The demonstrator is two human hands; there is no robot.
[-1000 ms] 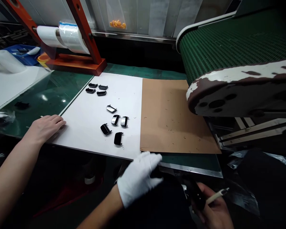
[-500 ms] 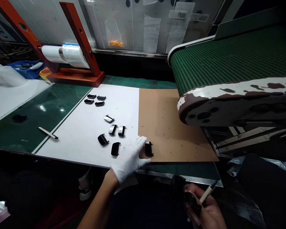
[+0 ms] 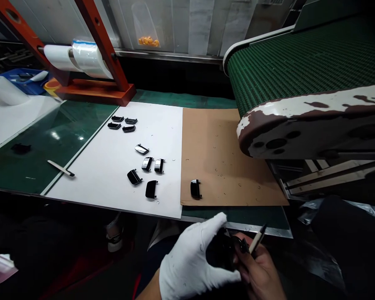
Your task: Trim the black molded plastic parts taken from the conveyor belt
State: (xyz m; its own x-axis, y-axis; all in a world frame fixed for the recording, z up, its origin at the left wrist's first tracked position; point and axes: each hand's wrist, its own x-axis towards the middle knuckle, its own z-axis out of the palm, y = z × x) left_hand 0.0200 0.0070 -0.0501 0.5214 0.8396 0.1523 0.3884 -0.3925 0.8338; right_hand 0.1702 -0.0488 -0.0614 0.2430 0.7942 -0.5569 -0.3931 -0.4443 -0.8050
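My left hand (image 3: 192, 264), in a white glove, is below the table's front edge with its fingers curled round a small black plastic part (image 3: 222, 251). My bare right hand (image 3: 262, 273) meets it from the right, touches the same part and pinches a thin pen-like tool (image 3: 256, 239) that points up. One black part (image 3: 195, 188) lies alone on the brown cardboard sheet (image 3: 225, 146) near its front left corner. Several glossy black parts (image 3: 146, 166) are scattered on the white sheet (image 3: 112, 166), and another small cluster of parts (image 3: 122, 123) sits at its far left corner.
A green conveyor belt (image 3: 300, 66) with a chipped white side plate overhangs the right of the table. An orange stand (image 3: 93, 89) holds a film roll (image 3: 78, 58) at the back left. A thin stick tool (image 3: 61, 168) lies on the green glass tabletop (image 3: 34, 146).
My gloved left hand let go of a black part on the cardboard and drew back to my right hand below the table edge. The bare hand seen at the left earlier is gone.
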